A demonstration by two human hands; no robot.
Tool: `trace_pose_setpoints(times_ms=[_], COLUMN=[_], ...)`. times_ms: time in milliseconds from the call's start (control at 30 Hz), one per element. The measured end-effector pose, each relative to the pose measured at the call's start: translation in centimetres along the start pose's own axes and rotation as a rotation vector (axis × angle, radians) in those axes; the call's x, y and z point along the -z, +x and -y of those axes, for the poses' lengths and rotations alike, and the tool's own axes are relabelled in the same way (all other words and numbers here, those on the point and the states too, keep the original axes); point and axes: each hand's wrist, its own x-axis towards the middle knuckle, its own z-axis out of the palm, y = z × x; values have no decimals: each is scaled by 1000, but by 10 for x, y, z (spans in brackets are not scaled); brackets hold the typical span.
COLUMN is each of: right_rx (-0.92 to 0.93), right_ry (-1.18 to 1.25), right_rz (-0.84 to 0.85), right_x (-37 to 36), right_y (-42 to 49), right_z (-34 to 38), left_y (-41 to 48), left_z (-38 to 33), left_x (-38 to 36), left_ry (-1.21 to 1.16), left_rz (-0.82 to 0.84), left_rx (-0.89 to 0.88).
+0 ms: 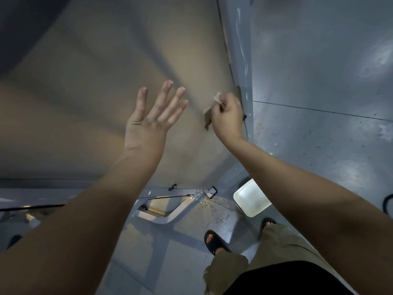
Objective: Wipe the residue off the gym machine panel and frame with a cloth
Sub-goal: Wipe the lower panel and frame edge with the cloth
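A grey, speckled floor (319,150) with pale glare patches lies under the whole scene, and a tall tan panel (95,92) of the gym machine fills the left and middle of the view, seen from above at a steep angle. A dark band crosses the top left corner, too dim to make out.

Left of centre, the left hand (152,118) is raised in front of the panel, palm toward the camera, fingers straight and spread and holding nothing. Whether its back touches the panel cannot be told.

Below it, at the panel's foot, silver base bars (174,218) with black bolts meet at an angle on the floor.

Further right, the right hand (227,116) is closed in a fist round a crumpled cloth (207,119), white at the top and brownish lower down. It holds the cloth against the panel close to the panel's right edge, and the cloth sticks out on the left side of the fist.

Just beside that hand runs the grey upright frame (240,64), with white streaks (242,45) down its face.

On the floor near the frame's foot sits a white rectangular tray (252,198). Near it stand the person's feet in black sandals (214,242), below olive trouser legs (276,241). At the far right edge a black cable (387,202) curves on the floor.
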Motion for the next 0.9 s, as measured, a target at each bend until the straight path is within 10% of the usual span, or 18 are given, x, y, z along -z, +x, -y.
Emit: trace_pose_setpoints(times_ms=[67, 200, 333, 467, 667, 800, 900], right_rx=[134, -231, -18, -430, 57, -539, -503], right_ry=[-5, 21, 23, 62, 90, 158, 178], right_rz=[10, -81, 7, -12, -11, -37, -15], right_x=[-2, -4, 0, -2, -8, 0, -2], right_y=[-3, 11, 3, 17, -1, 8, 11], right_z=[0, -6, -6, -15, 12, -15, -2], left_y=[0, -2, 0, -1, 0, -4, -3], left_z=[0, 1, -1, -1, -3, -2, -3], left_x=[0, 2, -1, 2, 4, 8, 5], left_ry=[-5, -9, -6, -1, 30, 42, 15], left_rz=[-17, -16, -40, -26, -46, -43, -59], left_rx=[-1, 0, 3, -10, -12, -16, 2])
